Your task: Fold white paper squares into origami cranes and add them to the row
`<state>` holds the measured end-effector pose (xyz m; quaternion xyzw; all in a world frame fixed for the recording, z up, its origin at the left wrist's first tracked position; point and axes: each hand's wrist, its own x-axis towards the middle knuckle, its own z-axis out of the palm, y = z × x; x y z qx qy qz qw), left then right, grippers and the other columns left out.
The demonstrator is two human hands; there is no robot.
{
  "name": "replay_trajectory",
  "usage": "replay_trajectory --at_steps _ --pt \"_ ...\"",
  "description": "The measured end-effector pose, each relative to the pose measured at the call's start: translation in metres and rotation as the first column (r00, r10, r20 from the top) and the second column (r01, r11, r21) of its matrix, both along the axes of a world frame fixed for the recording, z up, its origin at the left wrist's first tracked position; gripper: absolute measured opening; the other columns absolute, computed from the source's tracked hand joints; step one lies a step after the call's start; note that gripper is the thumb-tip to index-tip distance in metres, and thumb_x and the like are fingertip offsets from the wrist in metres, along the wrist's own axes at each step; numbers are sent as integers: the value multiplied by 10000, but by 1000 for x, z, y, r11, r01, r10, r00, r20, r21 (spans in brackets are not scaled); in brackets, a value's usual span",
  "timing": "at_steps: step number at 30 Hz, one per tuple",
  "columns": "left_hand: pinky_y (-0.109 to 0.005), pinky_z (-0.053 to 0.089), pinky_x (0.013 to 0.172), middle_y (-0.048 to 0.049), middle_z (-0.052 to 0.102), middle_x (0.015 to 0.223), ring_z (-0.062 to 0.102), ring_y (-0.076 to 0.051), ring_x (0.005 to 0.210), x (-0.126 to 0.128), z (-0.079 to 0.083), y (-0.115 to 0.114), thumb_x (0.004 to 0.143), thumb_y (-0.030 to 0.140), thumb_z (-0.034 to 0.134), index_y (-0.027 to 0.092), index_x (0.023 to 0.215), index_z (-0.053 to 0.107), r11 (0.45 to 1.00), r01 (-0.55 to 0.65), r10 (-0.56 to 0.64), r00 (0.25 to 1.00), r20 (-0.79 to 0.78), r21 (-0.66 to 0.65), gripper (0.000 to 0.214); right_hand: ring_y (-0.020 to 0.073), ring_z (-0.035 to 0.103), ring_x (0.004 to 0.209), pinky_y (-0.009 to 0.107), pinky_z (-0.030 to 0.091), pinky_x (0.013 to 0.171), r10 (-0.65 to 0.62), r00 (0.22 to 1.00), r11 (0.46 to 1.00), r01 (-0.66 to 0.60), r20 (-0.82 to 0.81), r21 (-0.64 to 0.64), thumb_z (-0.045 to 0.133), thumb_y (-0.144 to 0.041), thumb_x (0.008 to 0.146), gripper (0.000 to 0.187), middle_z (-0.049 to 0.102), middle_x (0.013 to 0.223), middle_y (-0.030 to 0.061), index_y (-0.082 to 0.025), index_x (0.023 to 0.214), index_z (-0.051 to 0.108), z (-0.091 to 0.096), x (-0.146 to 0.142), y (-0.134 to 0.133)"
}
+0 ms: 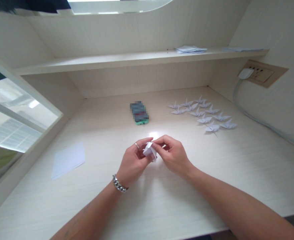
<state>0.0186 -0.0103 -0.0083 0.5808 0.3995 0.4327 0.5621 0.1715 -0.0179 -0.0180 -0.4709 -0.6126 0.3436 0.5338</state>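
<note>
A small piece of folded white paper point(150, 150) is held above the middle of the desk, between both hands. My left hand point(134, 163) is closed around its left and lower side, a ring on one finger and a chain bracelet at the wrist. With thumb and forefinger, my right hand point(173, 155) pinches the paper's upper right edge. Part of the paper is hidden by the fingers. Several white folded paper cranes point(204, 115) sit grouped at the back right. On the left lies a flat white paper sheet point(69, 160).
A phone-like object point(139, 113) with a green edge, blurred out, lies behind my hands. Folded papers point(190, 49) rest on the shelf point(127, 60). At right, a plug point(245, 73) sits in a wall socket, its cable point(262, 124) running along the desk's side.
</note>
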Motion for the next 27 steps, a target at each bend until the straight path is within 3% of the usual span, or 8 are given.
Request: replay_trajectory --at_steps 3,8,16,27 --pt "-260 577 676 -92 702 1003 672 -172 819 1 -1 -1 687 183 769 123 1173 589 1000 20 -19 999 42 -21 522 148 613 704 258 488 598 -12 1000 1000 12 -12 12 618 -256 852 108 654 780 31 -169 819 675 -1 0 0" --pt "-251 564 774 -96 675 1080 662 -170 914 1 -5 -1 687 139 768 140 1191 569 999 39 -39 996 74 3 541 140 614 704 249 489 605 -20 1000 1000 21 -13 22 611 -246 858 97 650 784 26 -173 830 667 -3 -1 1" --pt "-325 603 684 -106 657 1051 668 -184 825 1 -2 -2 739 196 737 135 1183 565 994 60 -46 988 144 -92 479 126 608 621 236 505 526 50 995 998 -52 -90 -26 600 -265 866 105 631 782 23 -173 859 650 -4 -1 1" --pt "-286 578 654 -76 677 928 644 -131 698 2 -1 -1 712 188 768 120 1148 594 996 27 -16 992 125 -83 474 161 637 733 272 522 651 26 998 1000 -27 -54 -13 621 -253 849 87 666 828 44 -182 859 670 -6 0 1"
